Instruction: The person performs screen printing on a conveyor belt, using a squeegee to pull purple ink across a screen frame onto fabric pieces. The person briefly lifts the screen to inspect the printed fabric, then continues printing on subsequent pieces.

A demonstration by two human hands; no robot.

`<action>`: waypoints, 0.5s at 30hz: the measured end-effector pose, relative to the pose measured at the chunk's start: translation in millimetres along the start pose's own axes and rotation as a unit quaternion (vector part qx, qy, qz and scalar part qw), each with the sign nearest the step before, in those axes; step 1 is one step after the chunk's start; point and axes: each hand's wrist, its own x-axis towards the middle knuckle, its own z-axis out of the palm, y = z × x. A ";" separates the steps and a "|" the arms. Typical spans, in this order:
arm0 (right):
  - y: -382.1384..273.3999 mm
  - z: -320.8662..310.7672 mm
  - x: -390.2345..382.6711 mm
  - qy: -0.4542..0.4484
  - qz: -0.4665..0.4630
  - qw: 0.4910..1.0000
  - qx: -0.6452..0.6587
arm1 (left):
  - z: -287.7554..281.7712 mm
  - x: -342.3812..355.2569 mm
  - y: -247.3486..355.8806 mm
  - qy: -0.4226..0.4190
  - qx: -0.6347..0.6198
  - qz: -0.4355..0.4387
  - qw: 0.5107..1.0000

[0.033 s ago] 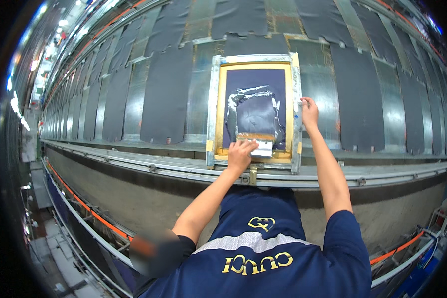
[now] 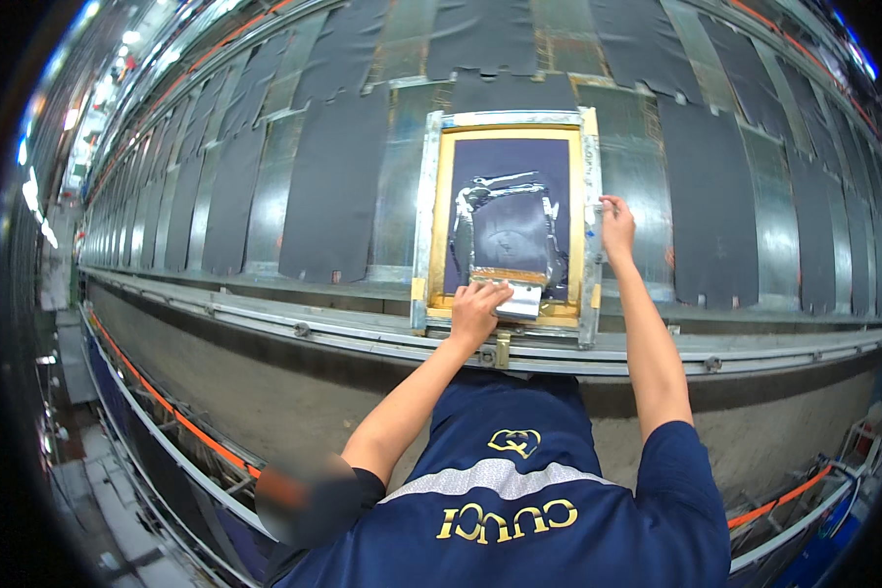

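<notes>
A screen printing frame [image 2: 424, 220], grey outside with a yellow inner border, lies on the long table in front of me. Inside it, on the dark purple mesh [image 2: 505, 155], a rough patch of glossy dark ink [image 2: 508, 230] has shiny ridges at its edges. My left hand [image 2: 475, 312] is closed on the left part of a squeegee [image 2: 519, 300] at the near end of the mesh; its metal part shows right of my fingers. At the frame's right rail, my right hand [image 2: 616, 225] has its fingertips pinched at the outer edge.
Rows of dark fabric panels [image 2: 333, 186] lie on the shiny tabletop to both sides and beyond the frame. A metal rail [image 2: 363, 348] runs along the table's near edge, with a small bracket [image 2: 503, 350] below the frame. Another table with an orange strip [image 2: 181, 407] is behind me.
</notes>
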 end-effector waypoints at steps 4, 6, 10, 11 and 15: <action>-51.8 18.5 -5.2 -0.029 0.083 0.996 -0.024 | -36.5 -17.5 -27.7 0.003 -0.066 -0.054 0.996; -81.1 56.4 -10.1 -0.013 0.029 0.999 -0.017 | -41.1 0.1 -53.4 0.061 -0.053 -0.079 0.994; -132.8 170.2 -62.8 -0.015 -0.017 1.000 0.020 | -78.3 -4.7 -143.9 0.069 -0.017 -0.042 0.997; -142.2 199.5 -76.7 -0.019 -0.001 0.999 0.034 | -91.8 -15.7 -172.1 0.047 -0.010 -0.026 0.999; -189.7 293.4 -134.6 -0.033 0.050 0.996 0.067 | -171.0 -63.8 -279.6 -0.018 0.001 0.011 1.000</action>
